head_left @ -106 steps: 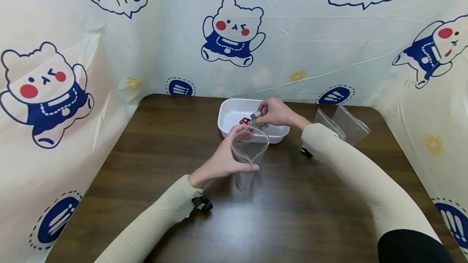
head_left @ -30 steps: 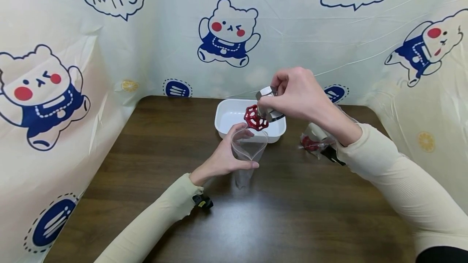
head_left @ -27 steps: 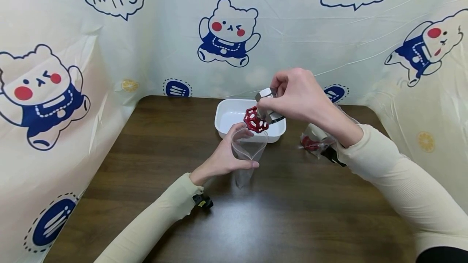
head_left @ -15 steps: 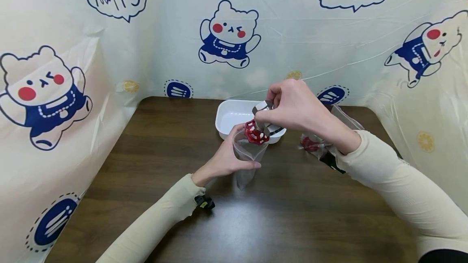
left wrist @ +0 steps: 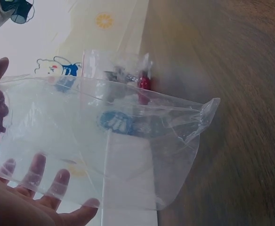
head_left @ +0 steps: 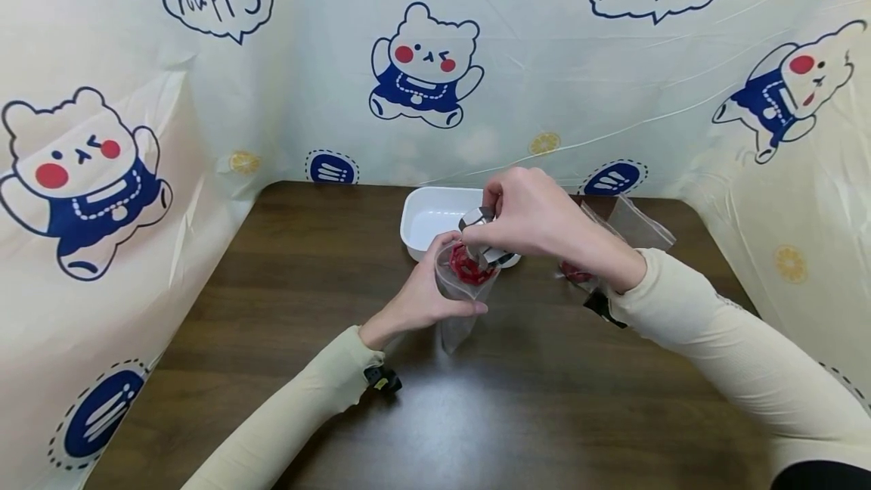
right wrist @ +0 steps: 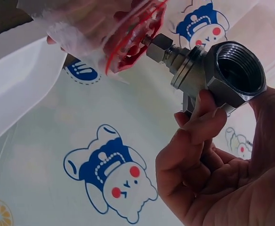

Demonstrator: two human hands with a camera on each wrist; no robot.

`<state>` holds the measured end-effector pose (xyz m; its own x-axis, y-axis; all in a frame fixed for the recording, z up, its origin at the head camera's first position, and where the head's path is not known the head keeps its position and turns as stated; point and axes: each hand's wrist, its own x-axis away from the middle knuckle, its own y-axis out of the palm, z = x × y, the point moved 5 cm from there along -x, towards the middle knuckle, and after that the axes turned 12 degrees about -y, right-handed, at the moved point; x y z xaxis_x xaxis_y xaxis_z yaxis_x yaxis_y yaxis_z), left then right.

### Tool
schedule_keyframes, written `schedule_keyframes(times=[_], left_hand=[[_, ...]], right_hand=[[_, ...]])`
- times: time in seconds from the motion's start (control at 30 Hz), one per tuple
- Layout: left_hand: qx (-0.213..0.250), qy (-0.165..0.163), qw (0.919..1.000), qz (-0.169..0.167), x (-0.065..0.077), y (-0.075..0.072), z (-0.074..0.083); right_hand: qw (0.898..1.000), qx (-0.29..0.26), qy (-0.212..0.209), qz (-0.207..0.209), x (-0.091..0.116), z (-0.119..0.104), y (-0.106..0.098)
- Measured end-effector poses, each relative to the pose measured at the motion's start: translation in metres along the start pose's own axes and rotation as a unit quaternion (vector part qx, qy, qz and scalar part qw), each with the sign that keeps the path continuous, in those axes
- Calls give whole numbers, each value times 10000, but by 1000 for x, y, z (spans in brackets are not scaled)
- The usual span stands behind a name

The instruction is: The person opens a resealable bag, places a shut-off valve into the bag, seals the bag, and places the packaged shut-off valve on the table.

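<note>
My left hand [head_left: 416, 299] grips a clear zip bag [head_left: 456, 327] below its spread mouth, thumb on the near side and fingers on the far side. The bag hangs down over the table. In my right hand [head_left: 537, 214] is a silver gate valve [right wrist: 198, 70] with a red handwheel, pinched by its hexagonal metal body. The red handwheel [head_left: 469, 266] points down and sits inside the mouth of the bag. One threaded end of the valve faces the camera in the right wrist view. The bag's lower part shows nothing in it in the left wrist view.
Behind the hands stands a white plastic tray [head_left: 410, 233], partly hidden by them. Right of it lies a filled clear bag [left wrist: 121, 77] with metal and red parts, half covered by my right forearm in the head view. A patterned sheet [head_left: 299, 97] surrounds the brown table [head_left: 306, 263].
My right hand has lifted the valve from the white tray, then lowered it left and down until its red handwheel entered the bag. My left hand has stayed nearly still around the bag.
</note>
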<state>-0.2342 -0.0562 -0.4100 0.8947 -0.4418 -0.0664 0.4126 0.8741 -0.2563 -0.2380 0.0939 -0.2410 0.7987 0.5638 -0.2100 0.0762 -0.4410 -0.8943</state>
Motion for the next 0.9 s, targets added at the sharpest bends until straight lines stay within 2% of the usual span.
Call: schedule_keyframes(times=[0.63,0.9], left_hand=[[37,17,9998,186,0,3,0],[-67,-81,9996,251,0,2,0]], right_hand=[[9996,49,134,-223,-8,9,27],[9994,116,98,-304,-11,13,35]])
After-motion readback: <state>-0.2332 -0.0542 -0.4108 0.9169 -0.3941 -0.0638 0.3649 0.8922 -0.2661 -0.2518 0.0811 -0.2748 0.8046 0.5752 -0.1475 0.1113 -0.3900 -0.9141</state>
